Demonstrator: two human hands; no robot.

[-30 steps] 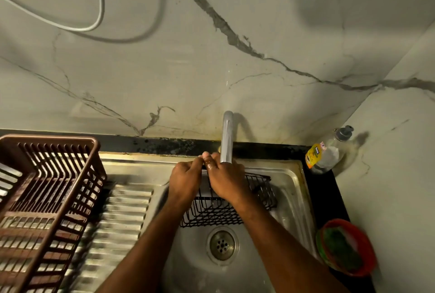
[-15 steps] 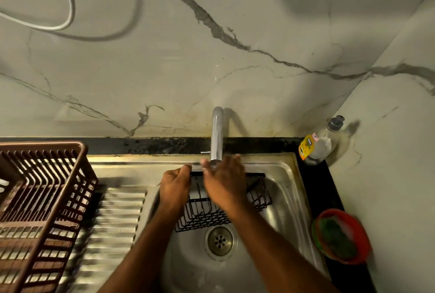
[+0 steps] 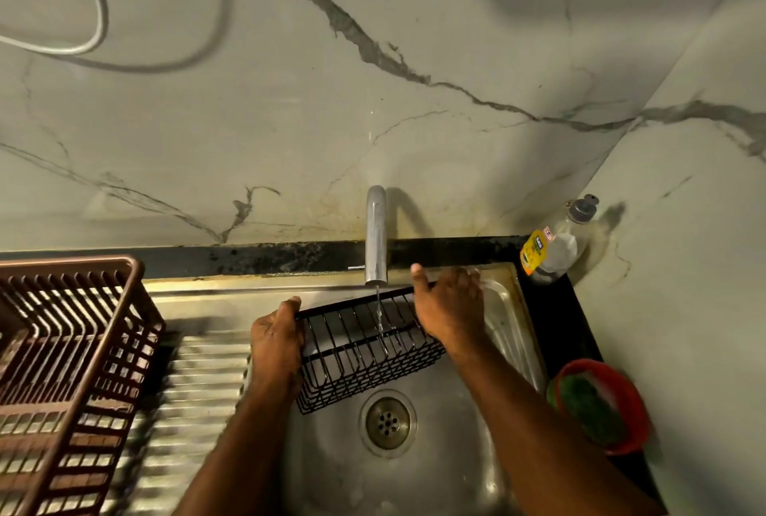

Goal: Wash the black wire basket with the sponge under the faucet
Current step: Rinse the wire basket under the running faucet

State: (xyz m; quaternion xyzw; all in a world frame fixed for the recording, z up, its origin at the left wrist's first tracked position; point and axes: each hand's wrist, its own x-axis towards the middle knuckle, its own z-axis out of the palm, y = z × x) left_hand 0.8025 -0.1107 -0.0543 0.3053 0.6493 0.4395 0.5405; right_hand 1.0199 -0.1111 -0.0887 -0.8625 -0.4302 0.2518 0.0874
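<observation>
Now the black wire basket (image 3: 364, 345) hangs tilted over the steel sink (image 3: 435, 470), a thin stream from the faucet (image 3: 376, 239) running through its bars. Its left end is gripped by the left hand (image 3: 277, 343), its right end by the right hand (image 3: 449, 308), fingers curled on the rim. Marble walls rise behind; a brown dish rack (image 3: 62, 374) sits left, a soap bottle (image 3: 553, 248) and red bowl (image 3: 601, 407) on the dark desk at right.
</observation>
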